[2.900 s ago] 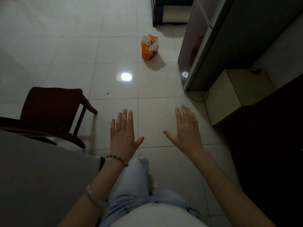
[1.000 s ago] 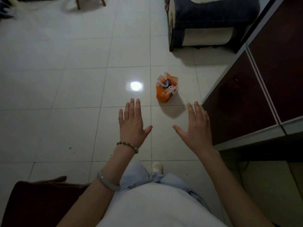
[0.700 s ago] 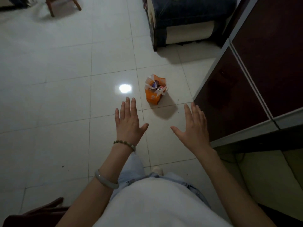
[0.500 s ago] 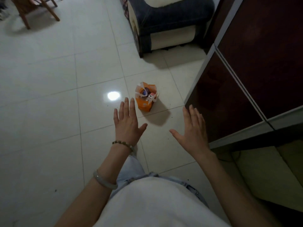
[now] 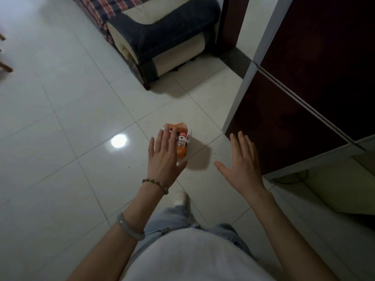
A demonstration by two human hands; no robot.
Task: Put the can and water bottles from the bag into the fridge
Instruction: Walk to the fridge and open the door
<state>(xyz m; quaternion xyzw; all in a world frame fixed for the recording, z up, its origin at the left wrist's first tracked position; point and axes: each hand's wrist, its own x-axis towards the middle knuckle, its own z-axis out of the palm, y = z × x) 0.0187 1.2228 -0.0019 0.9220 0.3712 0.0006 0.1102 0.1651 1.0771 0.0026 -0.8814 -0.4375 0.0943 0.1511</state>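
Observation:
An orange bag with white handles stands on the tiled floor, its mouth open upward. A red can and a clear bottle show inside it. My left hand is held flat with fingers apart and covers the bag's left half in the view; it holds nothing. My right hand hovers open to the right of the bag, also holding nothing. The dark red fridge stands at the right with both doors closed.
A dark blue and cream sofa with a plaid cover stands beyond the bag. A yellowish cabinet sits next to the fridge at the right. A bright lamp reflection lies on the floor tiles. My foot is below the bag.
I have walked toward the bag, which now lies just under my left hand's fingers. The view has turned, bringing the sofa and fridge closer. Both hands stay open.

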